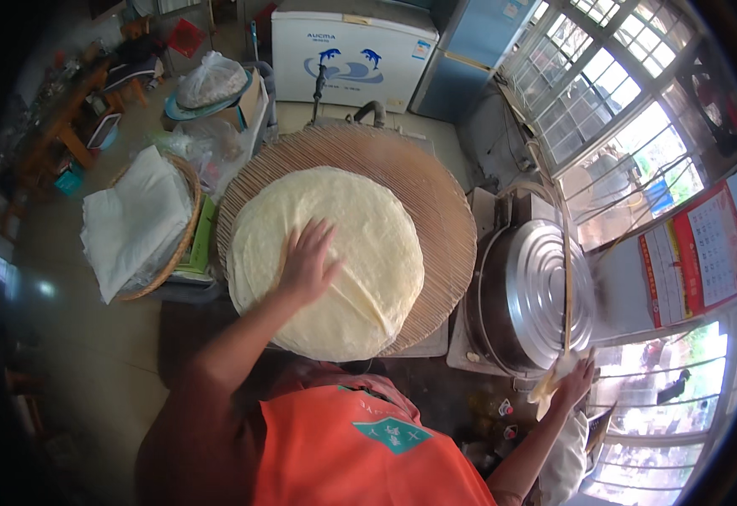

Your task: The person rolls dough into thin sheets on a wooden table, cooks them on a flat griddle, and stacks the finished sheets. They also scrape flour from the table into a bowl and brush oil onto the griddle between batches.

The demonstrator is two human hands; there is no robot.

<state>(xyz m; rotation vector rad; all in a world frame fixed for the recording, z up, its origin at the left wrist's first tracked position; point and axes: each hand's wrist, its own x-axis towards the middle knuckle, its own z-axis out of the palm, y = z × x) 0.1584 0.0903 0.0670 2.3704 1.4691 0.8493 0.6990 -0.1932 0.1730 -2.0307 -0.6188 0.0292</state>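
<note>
A large, thin round of pale dough [360,228] lies on a round ribbed board [436,244] in front of me. A raised fold crosses its lower right part. My left hand [308,263] rests on the dough near its middle, palm down with fingers stretched out. Off to the right, my right hand [574,384] is beside the near edge of a round pan with a ridged metal lid [545,278]. It grips a pale, limp cloth [545,391]. A long thin wooden stick [567,295] runs across the lid and ends close to this hand.
At left stands a wicker basket [190,240] with a white cloth [128,215]. Behind it, a bagged bundle [211,80] sits on a cardboard box [246,105]. A white chest freezer [351,59] and a blue fridge [461,76] stand at the back. Barred windows [613,76] line the right.
</note>
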